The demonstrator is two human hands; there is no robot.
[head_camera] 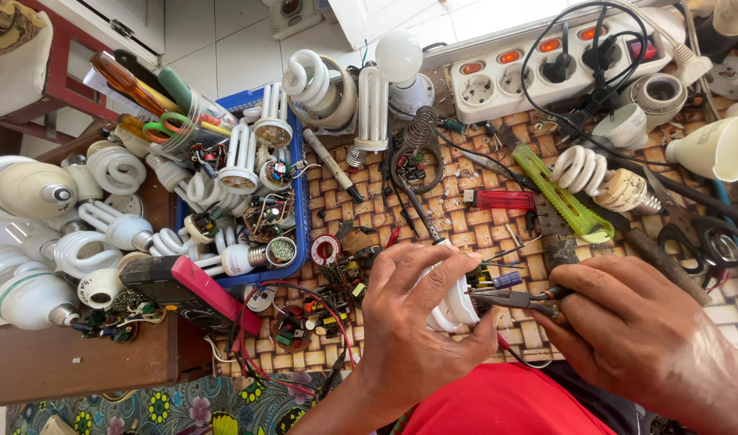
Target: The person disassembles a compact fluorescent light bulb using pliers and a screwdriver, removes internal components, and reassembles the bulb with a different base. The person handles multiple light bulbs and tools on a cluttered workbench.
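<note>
Mid-job: left hand [413, 322] grips the white spiral lamp's plastic base [453, 302] just above the woven-mat bench [433, 217]. Right hand [635, 330] closed on dark needle-nose pliers [514, 299], tips at the base. Base looks opened; loose circuit boards [313, 310] beside, nothing reassembled.

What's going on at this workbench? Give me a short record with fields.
Left hand: holds a white lamp part
Right hand: grips pliers, tips at the lamp part
Surface: woven mat strewn with small electronic parts
Left of hands: blue tray full of spiral bulbs
Far edge: white power strip with black plugs
Right side: black scissors, green tool
</note>
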